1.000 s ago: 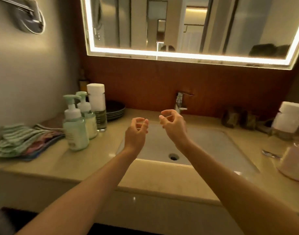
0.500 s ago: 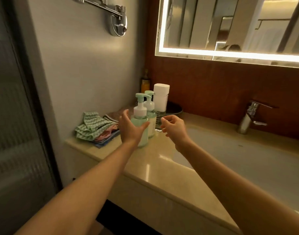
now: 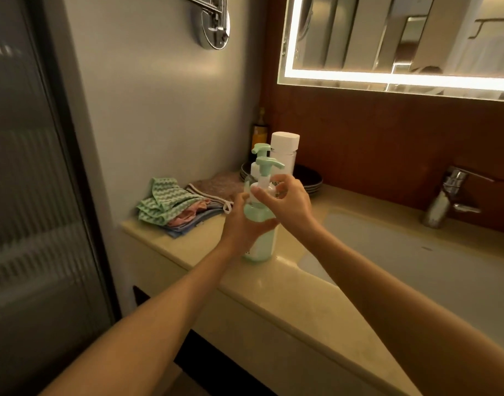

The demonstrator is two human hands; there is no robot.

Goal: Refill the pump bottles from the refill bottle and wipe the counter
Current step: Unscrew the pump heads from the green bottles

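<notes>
A mint-green pump bottle (image 3: pixel 261 243) stands near the counter's front edge. My left hand (image 3: pixel 245 221) grips its body. My right hand (image 3: pixel 288 202) has its fingers curled around the white collar under the green pump head (image 3: pixel 269 163). A second pump bottle (image 3: pixel 258 155) stands just behind it, mostly hidden. The refill bottle (image 3: pixel 285 151), clear with a tall white cap, stands upright behind both, near the wall. Folded cloths (image 3: pixel 173 205), green zigzag on top, lie stacked at the counter's left end.
The beige counter (image 3: pixel 288 287) holds a sunken white sink (image 3: pixel 416 252) to the right, with a chrome faucet (image 3: pixel 448 200) at its back. Dark stacked plates (image 3: pixel 309 178) sit behind the bottles. A small amber bottle (image 3: pixel 259 130) stands in the corner. A glass door (image 3: pixel 31 195) is at left.
My view swung left from the sink to the bottles. My left hand closed round the front pump bottle and drew it toward the counter edge; my right hand came onto its pump collar.
</notes>
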